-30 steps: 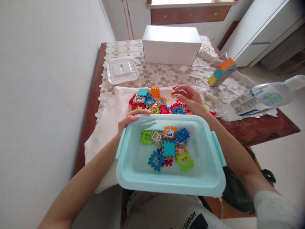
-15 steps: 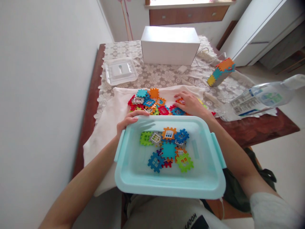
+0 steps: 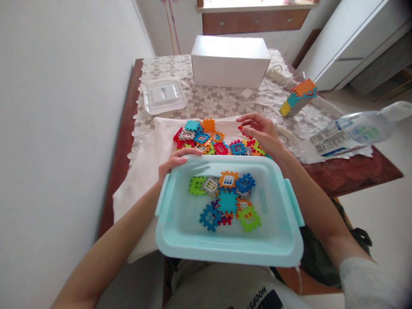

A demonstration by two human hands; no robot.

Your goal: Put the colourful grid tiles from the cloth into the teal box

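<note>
My left hand (image 3: 177, 162) grips the upper left rim of a light teal plastic bin (image 3: 277, 240), tilted toward me at the table's near edge. Inside the bin lie several interlocking square building tiles, among them a plain teal tile (image 3: 228, 202) and a green window tile (image 3: 249, 219). Beyond the rim, a pile of colourful tiles (image 3: 201, 137) spreads over a white cloth (image 3: 144, 171). Above the right end of that pile, my right hand (image 3: 260, 131) pinches a small red and orange tile (image 3: 245, 131), partly hidden by the fingers.
A large white box (image 3: 230, 71) stands at the back of the lace-covered table, with a clear plastic lid (image 3: 165, 96) to its left. To the right are a block built from tiles (image 3: 298, 98) and a clear pump bottle (image 3: 350, 131). A wall runs along the left.
My right hand has lifted slightly from the pile and now has a red and orange tile between its fingers. My left hand and the bin have stayed nearly still.
</note>
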